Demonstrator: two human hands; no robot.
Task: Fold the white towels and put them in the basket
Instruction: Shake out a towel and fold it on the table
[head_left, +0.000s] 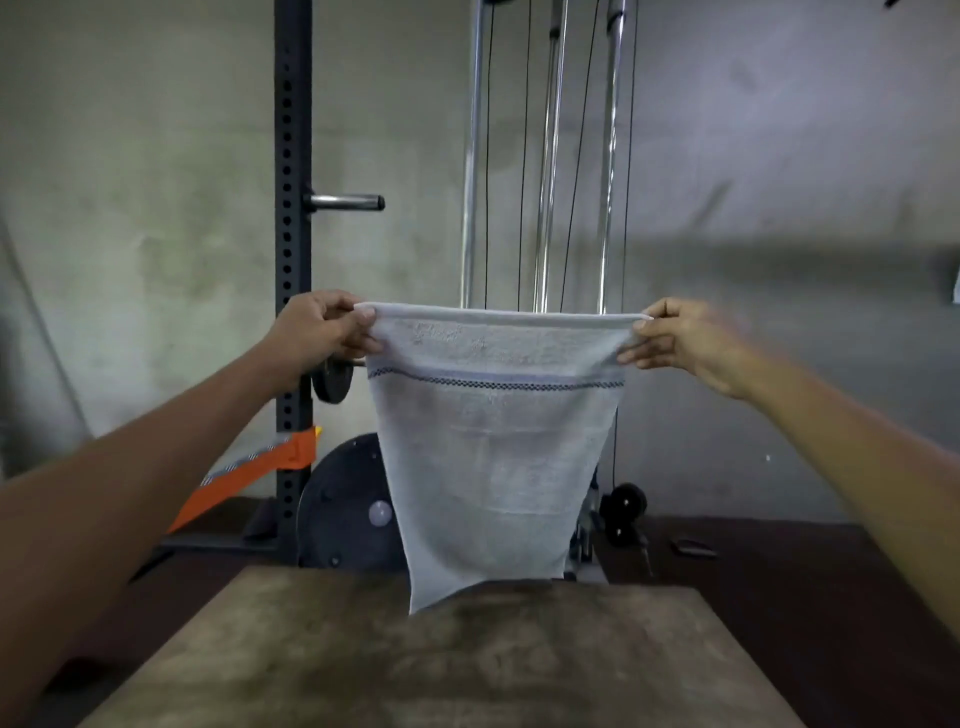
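Observation:
A white towel (493, 452) with a dark patterned stripe near its top hangs stretched in the air in front of me. My left hand (319, 332) pinches its upper left corner and my right hand (691, 340) pinches its upper right corner. The top edge is pulled straight between them. The towel narrows downward and its lower edge hangs just above the far edge of the brown table (441, 670). No basket is in view.
Behind the table stands a black perforated rack post (292, 208) with an orange brace (244, 475), chrome guide rods (550, 156) with cables, and dark weight plates (345, 509) on the floor. A grey wall closes the back.

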